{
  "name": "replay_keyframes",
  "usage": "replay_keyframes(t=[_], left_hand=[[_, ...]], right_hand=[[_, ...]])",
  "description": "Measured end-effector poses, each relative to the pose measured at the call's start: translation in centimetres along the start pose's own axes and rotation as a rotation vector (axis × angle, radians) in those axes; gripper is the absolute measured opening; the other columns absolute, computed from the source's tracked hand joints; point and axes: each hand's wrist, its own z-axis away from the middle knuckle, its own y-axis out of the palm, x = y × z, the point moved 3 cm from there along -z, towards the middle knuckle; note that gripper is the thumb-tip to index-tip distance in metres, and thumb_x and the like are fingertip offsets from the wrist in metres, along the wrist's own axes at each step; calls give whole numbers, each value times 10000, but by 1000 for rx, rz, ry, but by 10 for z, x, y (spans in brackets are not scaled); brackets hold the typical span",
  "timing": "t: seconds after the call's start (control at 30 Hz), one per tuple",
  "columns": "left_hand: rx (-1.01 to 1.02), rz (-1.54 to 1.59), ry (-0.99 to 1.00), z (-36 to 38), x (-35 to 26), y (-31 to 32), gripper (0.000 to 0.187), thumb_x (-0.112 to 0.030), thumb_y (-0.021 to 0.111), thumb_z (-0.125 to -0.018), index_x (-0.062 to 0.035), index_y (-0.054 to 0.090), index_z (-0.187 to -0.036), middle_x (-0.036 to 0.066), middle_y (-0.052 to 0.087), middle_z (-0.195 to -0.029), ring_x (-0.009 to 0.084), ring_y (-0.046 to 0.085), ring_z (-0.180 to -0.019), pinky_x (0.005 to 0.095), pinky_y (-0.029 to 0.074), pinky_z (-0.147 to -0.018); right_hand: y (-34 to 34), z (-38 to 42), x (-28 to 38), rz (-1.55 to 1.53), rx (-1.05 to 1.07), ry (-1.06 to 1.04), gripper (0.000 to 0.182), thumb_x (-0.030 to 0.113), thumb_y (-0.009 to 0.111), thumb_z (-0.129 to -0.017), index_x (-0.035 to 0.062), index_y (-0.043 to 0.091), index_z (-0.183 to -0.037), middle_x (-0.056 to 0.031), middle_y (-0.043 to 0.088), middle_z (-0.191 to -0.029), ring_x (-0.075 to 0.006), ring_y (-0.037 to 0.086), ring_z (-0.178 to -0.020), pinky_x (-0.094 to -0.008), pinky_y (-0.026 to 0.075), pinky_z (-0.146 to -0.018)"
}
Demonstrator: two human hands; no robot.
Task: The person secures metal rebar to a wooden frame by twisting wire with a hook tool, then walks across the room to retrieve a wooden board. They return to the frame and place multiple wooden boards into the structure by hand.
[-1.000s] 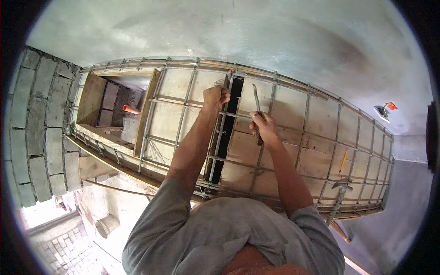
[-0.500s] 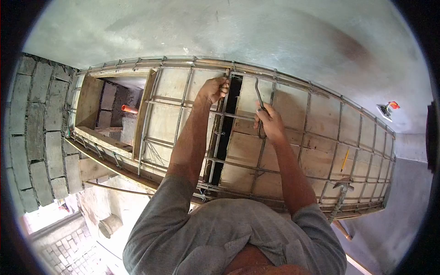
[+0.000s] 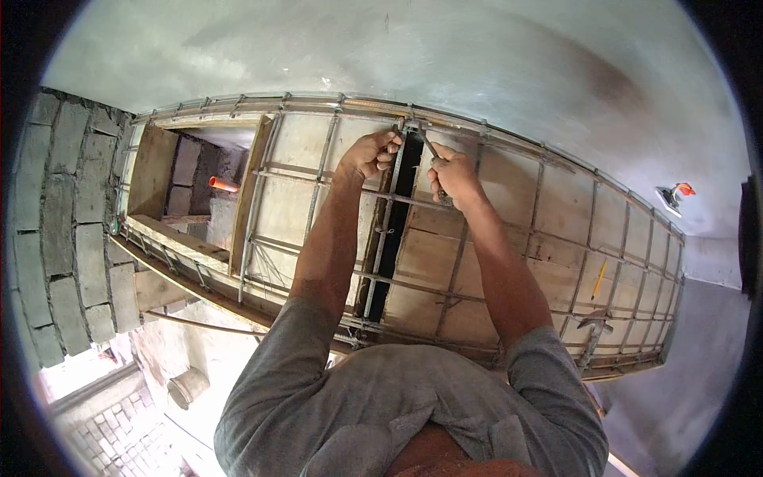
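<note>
My right hand is closed around a dark metal hooked tool, whose tip reaches the rebar near the wall end of the dark gap. Just left of that tip, my left hand has its fingers pinched beside the bar along the gap; what they hold is too small to make out. Both hands are over the rebar grid, which lies above plywood panels.
A hammer and a yellow pencil rest at the right of the grid. To the left are a wooden-framed opening with an orange pipe and a block wall. A bucket stands below.
My right hand has moved up and left, bringing the tool's tip to the bars near my left hand. My left hand stays in nearly the same place.
</note>
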Motion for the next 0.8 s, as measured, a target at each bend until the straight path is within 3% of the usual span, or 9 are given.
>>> replay_keyframes(t=[0.13, 0.3, 0.37, 0.4, 0.47, 0.5, 0.63, 0.7, 0.8], left_hand=[[-103, -106, -1, 3, -4, 0, 226, -246, 500, -1002, -59, 605, -932, -42, 455, -683, 56, 293, -487, 215, 249, -415], [-403, -419, 225, 0, -6, -11, 260, -209, 578, -947, -19, 637, -780, 27, 562, -643, 126, 465, -500, 270, 358, -420], [-412, -951, 602, -18, -1, -30, 274, -197, 622, -862, 2, 643, -675, 109, 597, -609, 204, 569, -518, 350, 456, -442], [-412, -952, 601, -17, -3, -26, 274, -197, 622, -862, 2, 643, -675, 109, 597, -609, 204, 569, -518, 350, 456, -442], [-544, -1765, 831, -13, -13, 11, 249, -206, 599, -806, 5, 670, -693, 198, 652, -683, 329, 648, -588, 423, 528, -542], [-771, -1588, 640, -17, -3, 27, 216, -177, 568, -772, -10, 688, -705, 235, 669, -766, 401, 668, -688, 458, 550, -627], [-673, -1698, 622, 3, 1, 48, 197, -111, 543, -833, 9, 669, -741, 206, 664, -724, 351, 672, -645, 423, 552, -584], [-475, -81, 113, 10, 17, 27, 172, -182, 585, -917, -27, 657, -897, 56, 626, -705, 203, 610, -561, 333, 514, -498], [-293, 106, 45, 16, 17, 24, 161, -173, 552, -949, -40, 633, -989, 18, 591, -720, 161, 583, -551, 278, 494, -467]], right_hand=[[3, 11, 4, -11, 39, 17, 472, 68, 444, -962, 76, 419, -1433, -33, 540, -684, -124, 493, -452, -306, 454, -375], [19, 17, -16, 203, 30, -103, 497, 65, 457, -950, 48, 390, -1442, -75, 576, -710, -142, 526, -444, -306, 464, -379], [28, 22, -13, 349, -14, -150, 521, 62, 481, -923, 42, 394, -1436, -176, 639, -765, -245, 607, -506, -359, 497, -450], [31, 18, -24, 348, -13, -150, 521, 62, 481, -923, 42, 394, -1436, -176, 639, -765, -245, 607, -506, -359, 497, -450], [37, 1, -50, 645, -128, -343, 533, 66, 511, -899, 40, 415, -1423, -243, 642, -793, -353, 635, -605, -425, 510, -551], [42, 2, -51, 768, -213, -464, 542, 70, 526, -883, 59, 432, -1416, -276, 624, -793, -415, 633, -690, -461, 501, -619], [45, 5, -44, 673, -244, -560, 529, 78, 529, -893, 90, 444, -1416, -258, 629, -758, -394, 643, -678, -438, 518, -609], [37, 23, -18, 273, -16, 56, 516, 76, 535, -902, 110, 456, -1411, -254, 637, -758, -387, 649, -678, -416, 534, -603], [30, 19, -22, 314, -28, 77, 467, 124, 553, -913, 102, 498, -1376, -250, 662, -837, -383, 667, -761, -423, 551, -678]])
